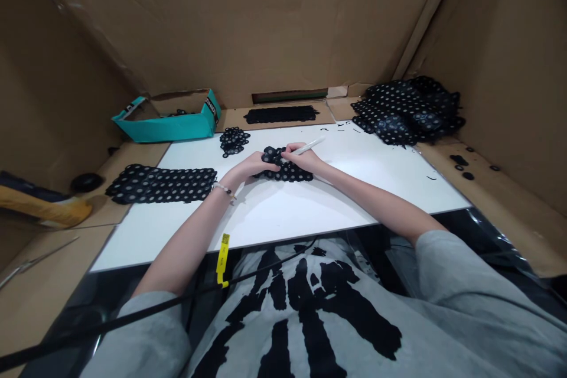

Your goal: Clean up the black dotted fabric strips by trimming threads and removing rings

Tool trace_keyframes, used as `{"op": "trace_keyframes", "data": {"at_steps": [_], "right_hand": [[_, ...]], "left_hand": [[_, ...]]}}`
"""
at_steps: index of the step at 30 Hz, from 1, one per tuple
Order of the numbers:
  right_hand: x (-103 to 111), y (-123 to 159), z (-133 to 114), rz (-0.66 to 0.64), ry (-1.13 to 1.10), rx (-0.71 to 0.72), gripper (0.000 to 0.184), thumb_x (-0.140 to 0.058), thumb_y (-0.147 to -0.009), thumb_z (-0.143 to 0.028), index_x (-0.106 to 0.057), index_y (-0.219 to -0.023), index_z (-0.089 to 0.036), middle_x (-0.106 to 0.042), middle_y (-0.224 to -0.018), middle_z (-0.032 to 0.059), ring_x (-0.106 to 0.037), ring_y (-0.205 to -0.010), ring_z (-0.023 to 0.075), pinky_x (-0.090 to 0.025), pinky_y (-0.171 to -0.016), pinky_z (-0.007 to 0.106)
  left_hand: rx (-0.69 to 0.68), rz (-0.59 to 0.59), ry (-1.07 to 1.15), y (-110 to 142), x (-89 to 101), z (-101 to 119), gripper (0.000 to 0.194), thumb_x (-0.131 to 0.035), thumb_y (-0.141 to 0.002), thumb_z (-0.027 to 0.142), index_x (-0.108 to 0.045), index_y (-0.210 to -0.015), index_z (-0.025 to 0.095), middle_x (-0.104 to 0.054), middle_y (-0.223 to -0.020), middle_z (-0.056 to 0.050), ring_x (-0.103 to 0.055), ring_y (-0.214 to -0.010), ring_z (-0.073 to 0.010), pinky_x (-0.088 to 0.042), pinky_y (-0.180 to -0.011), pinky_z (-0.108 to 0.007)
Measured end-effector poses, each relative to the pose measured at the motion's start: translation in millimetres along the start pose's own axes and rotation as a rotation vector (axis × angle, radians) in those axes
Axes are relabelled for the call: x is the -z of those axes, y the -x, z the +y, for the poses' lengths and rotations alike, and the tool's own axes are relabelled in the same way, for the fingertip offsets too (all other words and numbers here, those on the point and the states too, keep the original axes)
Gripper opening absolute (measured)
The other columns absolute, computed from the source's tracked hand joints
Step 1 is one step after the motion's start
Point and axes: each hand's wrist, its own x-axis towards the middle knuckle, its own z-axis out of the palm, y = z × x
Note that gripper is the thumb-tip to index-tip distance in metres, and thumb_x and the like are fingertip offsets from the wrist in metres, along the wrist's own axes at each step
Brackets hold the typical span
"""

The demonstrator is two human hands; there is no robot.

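Observation:
In the middle of the white board [248, 215] lies a black piece dotted with round holes [297, 175]. My left hand [251, 166] grips its left part, thumb on top and fingers partly hidden. My right hand [305, 159] is closed around a white pen-like tool [312, 145], its back end pointing up to the right. The tool's tip meets the black piece close to my left thumb, too small to make out. Left of my hands lies a longer black holed strip [163, 184]. A small holed black piece [234, 140] rests just behind my left hand.
A teal open box [168, 129] stands at the back left. Black holed sheets [407, 109] are heaped at the back right, with small black scraps nearby. Scissors [38, 260] and a yellow container [48, 207] lie left. Cardboard walls [266, 23] surround the board. A black cable [155, 307] crosses my lap.

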Motion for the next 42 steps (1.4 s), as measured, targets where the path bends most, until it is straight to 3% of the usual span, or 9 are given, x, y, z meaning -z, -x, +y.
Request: {"op": "trace_keyframes", "data": {"at_steps": [4,13,20,26,32,37,42], "right_hand": [[0,1,-2,-0.011,-0.011,-0.011,0.029,-0.059,-0.074,-0.042,-0.050,-0.059,-0.019,-0.046,-0.057,-0.0030,-0.041,-0.061,0.0124,-0.030,-0.058,0.026],[0,1,2,0.008,-0.043,-0.035,0.029,-0.059,-0.072,-0.042,-0.048,-0.058,-0.019,-0.051,-0.063,-0.0015,-0.045,-0.064,0.0133,-0.033,-0.062,0.027],[-4,6,0,0.007,0.074,0.003,0.030,-0.055,-0.078,-0.043,-0.047,-0.061,-0.020,-0.051,-0.062,-0.0014,-0.047,-0.065,0.0146,-0.033,-0.061,0.027],[-14,10,1,0.087,0.278,0.122,0.029,-0.052,-0.085,-0.040,-0.047,-0.064,-0.021,-0.055,-0.069,0.0013,-0.049,-0.071,0.0170,-0.034,-0.066,0.029],[-17,8,3,0.081,0.331,0.130,0.027,-0.051,-0.088,-0.039,-0.047,-0.067,-0.021,-0.058,-0.073,0.0021,-0.051,-0.073,0.0176,-0.033,-0.068,0.030],[-12,6,4,0.044,0.229,0.089,0.027,-0.056,-0.082,-0.042,-0.050,-0.068,-0.021,-0.057,-0.071,0.0008,-0.050,-0.070,0.0165,-0.032,-0.065,0.028],[6,-1,10,-0.049,-0.014,0.044,0.035,-0.057,-0.079,-0.049,-0.049,-0.061,-0.019,-0.051,-0.063,-0.0016,-0.045,-0.063,0.0135,-0.032,-0.061,0.026]], "left_hand": [[0.017,0.025,-0.014,-3,-0.3,-3,0.027,-0.076,-0.059,0.034,-0.062,-0.074,0.017,-0.064,-0.070,-0.002,-0.056,-0.065,-0.0191,-0.039,-0.058,-0.030],[-0.003,0.029,0.140,-5,1.3,-7,0.034,-0.075,-0.059,0.033,-0.066,-0.086,0.016,-0.070,-0.083,-0.004,-0.061,-0.078,-0.0211,-0.045,-0.067,-0.030],[0.010,0.040,0.137,-9,-0.5,-12,0.038,-0.076,-0.058,0.036,-0.067,-0.089,0.016,-0.071,-0.086,-0.005,-0.063,-0.081,-0.0232,-0.047,-0.066,-0.030],[-0.001,0.004,0.115,-18,2.6,-23,0.030,-0.074,-0.061,0.037,-0.065,-0.081,0.018,-0.070,-0.080,-0.003,-0.061,-0.073,-0.0198,-0.045,-0.064,-0.029],[-0.018,-0.033,0.078,-18,7.7,-23,0.028,-0.074,-0.060,0.039,-0.064,-0.077,0.019,-0.069,-0.078,-0.002,-0.058,-0.072,-0.0194,-0.043,-0.062,-0.028],[-0.015,-0.019,0.034,-17,9.6,-21,0.030,-0.075,-0.059,0.040,-0.064,-0.077,0.018,-0.068,-0.077,-0.002,-0.059,-0.071,-0.0198,-0.043,-0.062,-0.029],[0.006,0.082,0.086,-15,13.0,-19,0.039,-0.075,-0.059,0.039,-0.066,-0.091,0.017,-0.072,-0.092,-0.005,-0.063,-0.088,-0.0245,-0.048,-0.074,-0.031]]}}
